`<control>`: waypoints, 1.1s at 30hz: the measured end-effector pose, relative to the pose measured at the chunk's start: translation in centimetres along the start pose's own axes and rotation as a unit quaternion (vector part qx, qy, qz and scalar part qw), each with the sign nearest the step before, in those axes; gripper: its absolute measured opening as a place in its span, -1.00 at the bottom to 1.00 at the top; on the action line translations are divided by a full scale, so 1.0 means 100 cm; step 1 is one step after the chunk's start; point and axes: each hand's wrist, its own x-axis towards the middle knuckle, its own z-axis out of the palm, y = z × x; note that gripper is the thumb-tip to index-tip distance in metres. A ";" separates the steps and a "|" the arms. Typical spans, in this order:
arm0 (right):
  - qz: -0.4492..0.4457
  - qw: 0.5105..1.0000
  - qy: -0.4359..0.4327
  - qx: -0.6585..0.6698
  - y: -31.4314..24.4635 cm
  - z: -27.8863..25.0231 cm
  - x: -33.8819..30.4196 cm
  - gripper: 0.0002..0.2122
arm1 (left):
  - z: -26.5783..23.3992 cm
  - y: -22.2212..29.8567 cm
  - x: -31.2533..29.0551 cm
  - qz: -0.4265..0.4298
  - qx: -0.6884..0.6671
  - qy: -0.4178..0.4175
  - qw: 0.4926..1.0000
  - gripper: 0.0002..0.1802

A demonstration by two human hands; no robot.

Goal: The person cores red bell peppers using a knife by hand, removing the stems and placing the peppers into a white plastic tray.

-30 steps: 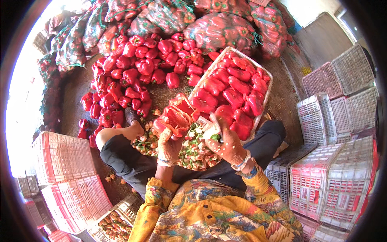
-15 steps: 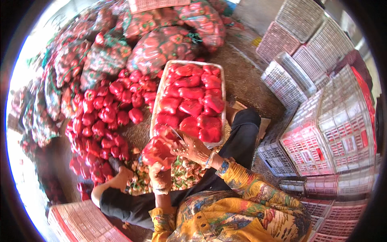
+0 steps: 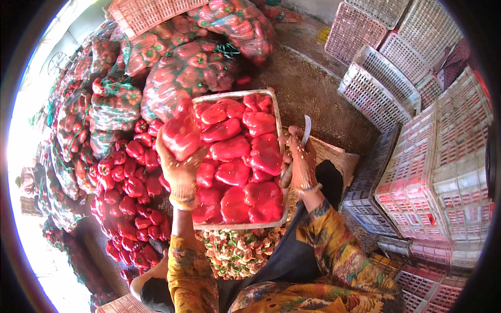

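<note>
My left hand point(image 3: 180, 175) is closed round a large red bell pepper point(image 3: 181, 134), raised over the left rim of a shallow crate point(image 3: 237, 226). Rows of glossy red peppers point(image 3: 229, 147) fill that crate. On its right side, my right hand point(image 3: 303, 166) is wrapped round a small knife point(image 3: 307, 128); the curved blade points up, and the handle is hidden in the grip. The fingers lie close beside the crate's right edge. A heap of pepper cores and green stems point(image 3: 237, 251) covers the floor just below the crate, between my legs.
Loose red peppers point(image 3: 130, 182) are piled on the floor to the left. Behind them stand full mesh sacks of peppers point(image 3: 188, 73), with a pink crate point(image 3: 156, 14) on top. Stacked plastic crates point(image 3: 412, 172) line the right side, close to my right elbow.
My hands have moved apart: the left carries the pepper up and left to the crate's left edge, while the right moves with the knife to its right side. The view has shifted.
</note>
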 end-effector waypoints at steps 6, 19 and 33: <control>0.088 0.995 -0.042 0.015 -0.007 -0.001 0.005 -0.64 | 0.088 -0.146 0.032 0.230 0.492 -0.176 0.821 -0.10; 0.165 0.978 -0.073 0.105 0.009 -0.006 0.044 -0.67 | 0.105 -0.137 0.054 -0.062 0.034 -0.192 0.979 -0.08; -0.043 0.954 -0.211 -0.210 0.087 0.059 -0.009 -0.27 | -0.001 -0.026 -0.115 -0.309 -0.323 -0.034 0.894 -0.34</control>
